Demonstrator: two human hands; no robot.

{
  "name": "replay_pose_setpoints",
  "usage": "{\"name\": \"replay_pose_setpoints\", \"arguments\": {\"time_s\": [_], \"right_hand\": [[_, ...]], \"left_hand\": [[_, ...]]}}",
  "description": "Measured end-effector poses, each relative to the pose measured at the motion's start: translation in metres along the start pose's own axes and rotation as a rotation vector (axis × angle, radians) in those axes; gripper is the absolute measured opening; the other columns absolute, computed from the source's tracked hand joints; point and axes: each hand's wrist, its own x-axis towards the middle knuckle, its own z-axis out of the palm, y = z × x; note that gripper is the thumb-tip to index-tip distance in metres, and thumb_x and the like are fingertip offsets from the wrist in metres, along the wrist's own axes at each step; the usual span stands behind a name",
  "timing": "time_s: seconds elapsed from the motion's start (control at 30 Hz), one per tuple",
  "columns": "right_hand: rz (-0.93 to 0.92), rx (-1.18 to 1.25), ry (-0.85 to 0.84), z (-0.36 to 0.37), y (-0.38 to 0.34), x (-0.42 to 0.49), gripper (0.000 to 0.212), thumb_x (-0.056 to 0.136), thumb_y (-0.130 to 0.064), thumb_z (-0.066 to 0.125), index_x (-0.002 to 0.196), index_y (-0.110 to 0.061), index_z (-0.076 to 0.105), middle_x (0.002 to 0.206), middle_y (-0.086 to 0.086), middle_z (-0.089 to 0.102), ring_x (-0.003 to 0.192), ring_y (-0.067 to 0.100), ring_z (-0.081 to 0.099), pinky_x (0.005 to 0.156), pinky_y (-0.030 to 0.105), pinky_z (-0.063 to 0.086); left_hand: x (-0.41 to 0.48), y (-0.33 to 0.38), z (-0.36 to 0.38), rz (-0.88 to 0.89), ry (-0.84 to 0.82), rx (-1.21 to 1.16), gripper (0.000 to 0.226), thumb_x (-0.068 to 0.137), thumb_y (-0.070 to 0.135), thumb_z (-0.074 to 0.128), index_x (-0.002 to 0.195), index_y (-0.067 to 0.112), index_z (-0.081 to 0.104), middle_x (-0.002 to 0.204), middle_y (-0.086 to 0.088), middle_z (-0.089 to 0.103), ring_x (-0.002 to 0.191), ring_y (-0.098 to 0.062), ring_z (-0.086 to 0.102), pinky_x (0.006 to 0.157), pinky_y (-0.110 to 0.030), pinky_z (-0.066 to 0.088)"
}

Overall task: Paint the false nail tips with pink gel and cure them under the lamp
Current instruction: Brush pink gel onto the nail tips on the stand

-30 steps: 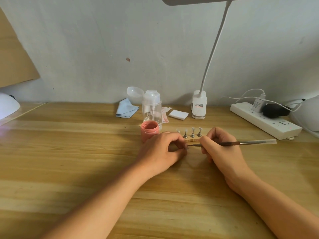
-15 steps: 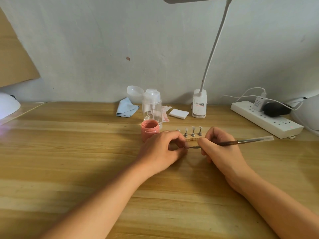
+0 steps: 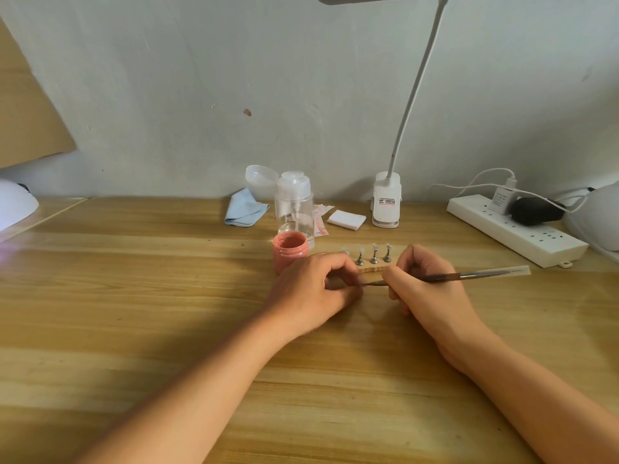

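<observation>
Head view: works with both bare hands close together at the middle of a wooden desk (image 3: 134, 313). Pinches a small piece (image 3: 360, 280), mostly hidden, between thumb and curled fingers of the left hand (image 3: 311, 286). Grips a thin brush (image 3: 469, 275) pen-style in the right hand (image 3: 425, 289), fingers clamped on the shaft, bristle end at the left fingertips, handle pointing right.

Just behind the hands: whitish false nail tips (image 3: 374, 249) upright on small metal stands, in a row on a pale wooden strip (image 3: 371, 270), the leftmost partly hidden by the left hand. Beside the left knuckles, an open jar of pink gel (image 3: 289, 251); right behind it, a clear pump bottle (image 3: 294, 209).

Near the wall: a blue cloth (image 3: 246, 207), a white pad (image 3: 346, 219), a clip-on desk lamp (image 3: 387, 204) with its neck rising out of frame, and a power strip (image 3: 516, 232) at right. At the far left edge, a white domed lamp (image 3: 15, 204), cut off by the frame, well apart from the hands.
</observation>
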Motion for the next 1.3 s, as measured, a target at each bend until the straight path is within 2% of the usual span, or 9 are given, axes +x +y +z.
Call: {"name": "replay_pose_setpoints", "arguments": {"time_s": [0.13, 0.3, 0.53, 0.63, 0.77, 0.93, 1.03, 1.17, 1.3], "right_hand": [[0.023, 0.057, 0.054, -0.0013, 0.0007, 0.0002, 0.020, 0.082, -0.004, 0.061, 0.067, -0.006, 0.049, 0.049, 0.000, 0.052, 0.045, 0.008, 0.040, 0.048, 0.025, 0.033], [0.062, 0.210, 0.051, -0.0058, -0.0027, -0.0010, 0.011, 0.088, 0.000, 0.058, 0.079, -0.004, 0.052, 0.050, -0.001, 0.053, 0.047, 0.013, 0.040, 0.047, 0.026, 0.034], [-0.027, 0.074, -0.019, -0.0007, -0.0043, -0.0041, 0.026, 0.090, -0.012, 0.067, 0.082, 0.008, 0.053, 0.062, 0.009, 0.063, 0.053, 0.010, 0.047, 0.058, 0.029, 0.038], [-0.028, 0.010, -0.018, -0.0005, -0.0033, -0.0029, 0.022, 0.088, -0.009, 0.066, 0.083, 0.008, 0.054, 0.065, 0.017, 0.061, 0.058, 0.014, 0.046, 0.056, 0.028, 0.037], [-0.004, -0.017, -0.010, 0.0000, -0.0013, -0.0001, 0.017, 0.083, -0.004, 0.062, 0.079, 0.008, 0.051, 0.057, 0.007, 0.056, 0.050, 0.010, 0.043, 0.046, 0.020, 0.034], [0.013, 0.116, 0.061, -0.0021, 0.0002, 0.0003, 0.014, 0.084, -0.001, 0.059, 0.073, -0.002, 0.051, 0.052, 0.002, 0.052, 0.051, 0.014, 0.041, 0.052, 0.029, 0.033], [0.015, 0.163, 0.029, -0.0036, 0.0011, 0.0003, 0.013, 0.089, -0.004, 0.062, 0.081, 0.001, 0.053, 0.054, 0.001, 0.056, 0.049, 0.013, 0.042, 0.048, 0.025, 0.034], [-0.041, 0.092, -0.036, 0.0003, 0.0021, -0.0008, 0.021, 0.091, -0.013, 0.067, 0.078, -0.003, 0.053, 0.058, 0.002, 0.062, 0.047, 0.007, 0.044, 0.047, 0.017, 0.036], [-0.048, -0.002, -0.028, 0.0015, 0.0041, -0.0003, 0.021, 0.087, -0.010, 0.065, 0.074, -0.002, 0.051, 0.060, 0.005, 0.059, 0.048, 0.006, 0.041, 0.046, 0.015, 0.032]], "left_hand": [[-0.0004, 0.0007, -0.0011, -0.002, -0.005, -0.002, 0.025, 0.081, 0.023, 0.078, 0.074, 0.042, 0.064, 0.071, 0.038, 0.061, 0.058, 0.019, 0.050, 0.054, -0.003, 0.033], [-0.0010, 0.0008, -0.0021, -0.008, -0.020, -0.020, 0.022, 0.082, 0.024, 0.078, 0.076, 0.041, 0.066, 0.076, 0.037, 0.063, 0.061, 0.020, 0.051, 0.057, -0.002, 0.032], [-0.0007, 0.0002, -0.0013, -0.027, -0.018, -0.019, 0.022, 0.081, 0.027, 0.077, 0.076, 0.045, 0.065, 0.081, 0.034, 0.066, 0.063, 0.018, 0.053, 0.062, -0.016, 0.034], [-0.0005, 0.0006, -0.0016, -0.034, -0.029, -0.039, 0.024, 0.082, 0.027, 0.076, 0.075, 0.046, 0.064, 0.081, 0.032, 0.067, 0.057, 0.015, 0.052, 0.059, -0.017, 0.033], [0.0005, -0.0002, -0.0011, -0.055, -0.031, -0.044, 0.025, 0.083, 0.028, 0.076, 0.074, 0.047, 0.064, 0.079, 0.032, 0.067, 0.048, 0.004, 0.044, 0.054, -0.020, 0.031], [0.0006, 0.0003, -0.0016, -0.042, -0.035, -0.094, 0.022, 0.083, 0.023, 0.077, 0.076, 0.042, 0.068, 0.089, 0.022, 0.073, 0.057, 0.017, 0.051, 0.058, -0.009, 0.032], [0.0011, -0.0004, -0.0013, -0.054, -0.039, -0.099, 0.020, 0.083, 0.023, 0.077, 0.077, 0.040, 0.069, 0.088, 0.021, 0.073, 0.059, 0.016, 0.051, 0.060, -0.012, 0.033], [0.0016, -0.0004, -0.0017, -0.047, -0.031, -0.078, 0.019, 0.083, 0.023, 0.078, 0.079, 0.040, 0.070, 0.081, 0.022, 0.071, 0.057, 0.017, 0.050, 0.055, -0.007, 0.029], [0.0010, 0.0005, -0.0023, -0.057, -0.030, -0.089, 0.022, 0.082, 0.022, 0.079, 0.076, 0.040, 0.068, 0.075, 0.024, 0.068, 0.047, 0.015, 0.046, 0.046, -0.005, 0.027]]}}
